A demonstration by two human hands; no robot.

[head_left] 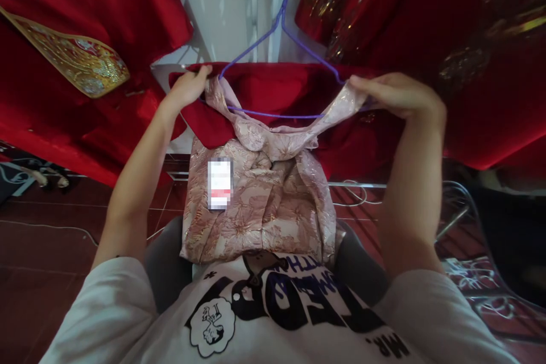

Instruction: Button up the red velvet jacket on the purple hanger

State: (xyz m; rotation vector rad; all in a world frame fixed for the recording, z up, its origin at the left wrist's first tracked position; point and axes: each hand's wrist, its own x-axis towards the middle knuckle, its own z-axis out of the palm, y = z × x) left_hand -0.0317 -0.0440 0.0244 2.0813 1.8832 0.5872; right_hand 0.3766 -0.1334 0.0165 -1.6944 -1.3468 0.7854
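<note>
A shiny pink floral brocade dress lies bunched across my lap, its top edge raised toward the rack. A thin purple wire hanger spans its neckline, the lower bar crossing behind the fabric. My left hand pinches one shoulder strap of the dress at the hanger's left corner. At the opposite corner, my right hand grips the other strap between thumb and fingers. Both straps are stretched apart. On the dress rests a phone with a lit, blurred-out screen.
Red garments with gold embroidery hang to the left, and more red sequined ones to the right. A dark chair stands at the right, near white cables on the red tiled floor. Shoes are at far left.
</note>
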